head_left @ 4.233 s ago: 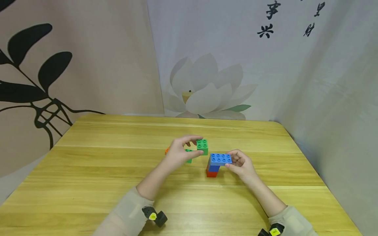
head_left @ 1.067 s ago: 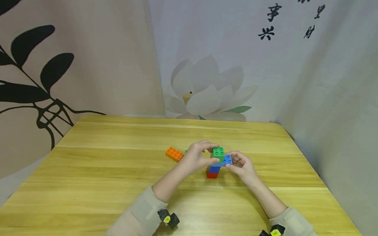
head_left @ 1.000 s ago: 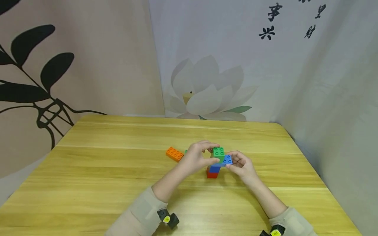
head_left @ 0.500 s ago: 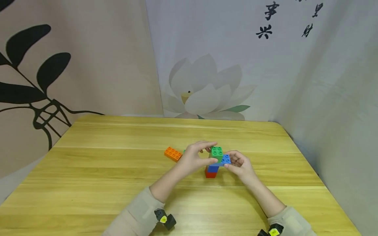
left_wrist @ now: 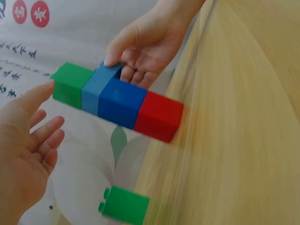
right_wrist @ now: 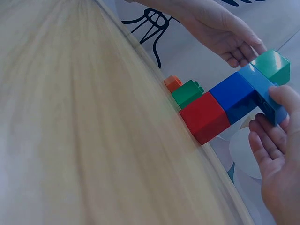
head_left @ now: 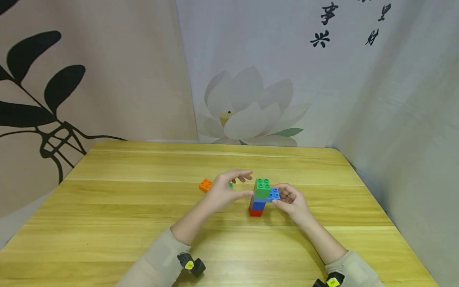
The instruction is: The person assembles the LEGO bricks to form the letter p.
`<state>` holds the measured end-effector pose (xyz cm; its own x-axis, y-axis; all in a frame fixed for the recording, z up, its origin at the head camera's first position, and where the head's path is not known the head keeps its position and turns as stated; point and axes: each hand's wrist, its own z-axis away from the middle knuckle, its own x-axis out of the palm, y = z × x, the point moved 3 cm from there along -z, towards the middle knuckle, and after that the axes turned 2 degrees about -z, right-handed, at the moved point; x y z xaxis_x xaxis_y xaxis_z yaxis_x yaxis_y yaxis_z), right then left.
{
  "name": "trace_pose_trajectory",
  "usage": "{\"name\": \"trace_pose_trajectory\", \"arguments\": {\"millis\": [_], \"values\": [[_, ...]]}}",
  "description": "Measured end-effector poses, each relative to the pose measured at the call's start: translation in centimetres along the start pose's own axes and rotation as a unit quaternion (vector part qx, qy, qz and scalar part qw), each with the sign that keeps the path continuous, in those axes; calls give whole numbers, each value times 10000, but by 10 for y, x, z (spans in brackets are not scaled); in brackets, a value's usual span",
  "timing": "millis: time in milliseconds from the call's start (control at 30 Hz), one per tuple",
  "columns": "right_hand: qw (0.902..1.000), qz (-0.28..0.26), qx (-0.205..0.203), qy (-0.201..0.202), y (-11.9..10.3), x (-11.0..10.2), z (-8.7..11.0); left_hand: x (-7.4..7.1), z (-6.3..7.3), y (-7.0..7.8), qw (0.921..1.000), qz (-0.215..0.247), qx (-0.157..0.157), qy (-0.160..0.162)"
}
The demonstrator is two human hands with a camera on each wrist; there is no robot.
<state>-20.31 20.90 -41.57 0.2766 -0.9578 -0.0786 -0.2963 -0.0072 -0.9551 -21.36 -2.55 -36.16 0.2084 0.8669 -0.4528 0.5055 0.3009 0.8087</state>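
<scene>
A small tower of toy building bricks stands on the table: a red brick (head_left: 255,213) at the bottom, a dark blue brick (head_left: 258,206) above it, then a longer light blue brick (head_left: 274,194) jutting to the right. A green brick (head_left: 262,188) sits on top at the left end of the light blue one. My right hand (head_left: 295,203) pinches the jutting end between thumb and fingers. Just left of the tower, my left hand (head_left: 224,191) holds nothing, fingers spread from the thumb; its thumb tip is close to the green brick, contact unclear.
Behind my left hand lie an orange brick (head_left: 205,185) and a second green brick (left_wrist: 124,205), both partly hidden in the head view. The wooden table (head_left: 143,223) ends at a printed curtain (head_left: 251,79) at the back.
My left hand brought the green brick rightward onto the light blue brick, held it there, then let go and drew back a little left. My right hand keeps its place.
</scene>
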Motion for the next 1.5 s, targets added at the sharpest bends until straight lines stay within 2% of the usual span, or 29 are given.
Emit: {"name": "trace_pose_trajectory", "arguments": {"millis": [267,633,967,1500], "values": [[9999,-91,-106,-68,-2,0,0,-16,7,-15,9998,-151,-97,26],[9990,-405,-103,-149,1,-1,1,-28,7,-42,9986,-410,-335,67],[9983,-534,-113,-226,1,-1,2,-34,9,-63,9967,-384,-703,-93],[9984,-509,-156,-170,2,-1,1,-33,11,-81,9924,-699,-956,-334]]}}
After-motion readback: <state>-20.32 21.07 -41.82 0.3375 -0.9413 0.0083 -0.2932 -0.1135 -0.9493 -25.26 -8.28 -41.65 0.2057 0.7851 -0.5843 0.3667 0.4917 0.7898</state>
